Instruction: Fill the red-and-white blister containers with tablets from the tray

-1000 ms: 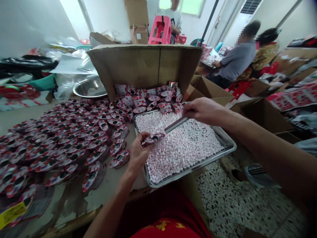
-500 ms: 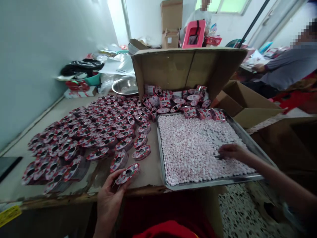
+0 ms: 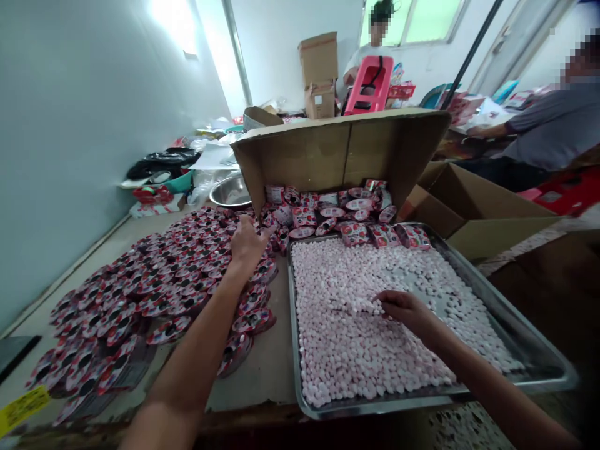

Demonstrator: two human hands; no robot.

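1. Left grip (image 3: 248,244) over packets (image 3: 169,329) on bench (image 3: 276,375); cannot tell its hold
2. Right grip (image 3: 405,309) at white pieces (image 3: 347,350) in tray (image 3: 375,408); hold hidden, cannot tell
3. Yellow label (image 3: 23,409), packet print: unreadable
4. Packets openings-up, long axes mostly slanting rightward-away

Whitish pellets (image 3: 347,356) in tray (image 3: 375,408), printed packets (image 3: 152,284) alongside

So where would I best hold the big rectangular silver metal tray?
Probably by the raised rim of the tray, with a two-handed grip on its left and right sides, coming from the front. It's wide and shallow, with small loose pinkish-white pieces inside, so keep it level; red-and-white printed packets crowd its back edge.
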